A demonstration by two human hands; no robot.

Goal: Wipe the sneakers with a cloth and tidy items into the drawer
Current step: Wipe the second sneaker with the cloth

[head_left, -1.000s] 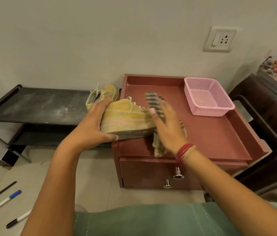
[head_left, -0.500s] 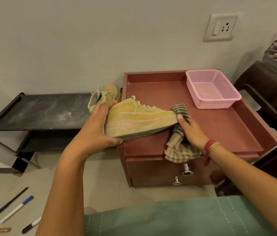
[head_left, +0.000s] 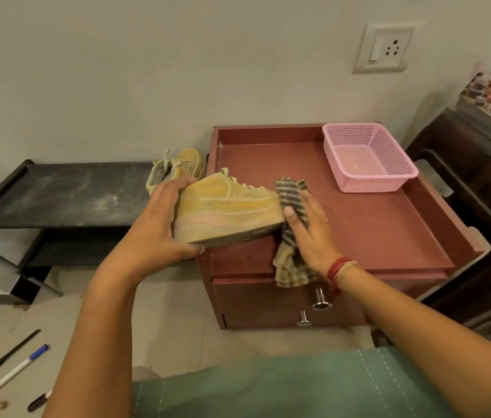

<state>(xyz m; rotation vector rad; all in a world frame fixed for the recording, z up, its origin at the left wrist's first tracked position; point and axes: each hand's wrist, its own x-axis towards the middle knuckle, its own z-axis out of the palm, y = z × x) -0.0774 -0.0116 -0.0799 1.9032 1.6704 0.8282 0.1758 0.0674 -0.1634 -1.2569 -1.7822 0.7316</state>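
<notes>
My left hand (head_left: 159, 227) grips the heel of a tan sneaker (head_left: 229, 206), held tilted over the left edge of the red-brown cabinet top (head_left: 373, 233). My right hand (head_left: 307, 233) holds a striped cloth (head_left: 291, 203) against the sneaker's toe; the cloth's tail hangs over the front edge above the drawer (head_left: 268, 303). A second tan sneaker (head_left: 184, 165) sits behind, on the black shelf (head_left: 66, 194).
A pink mesh basket (head_left: 367, 158) stands at the back right of the cabinet top. The drawer front has two metal knobs (head_left: 321, 298). Pens (head_left: 18, 368) and a small item lie on the floor at the left. A dark chair (head_left: 479, 236) stands to the right.
My right hand with the cloth swept from the sneaker's side down to its toe, then shifted slightly up along the toe. The left hand kept its grip on the heel.
</notes>
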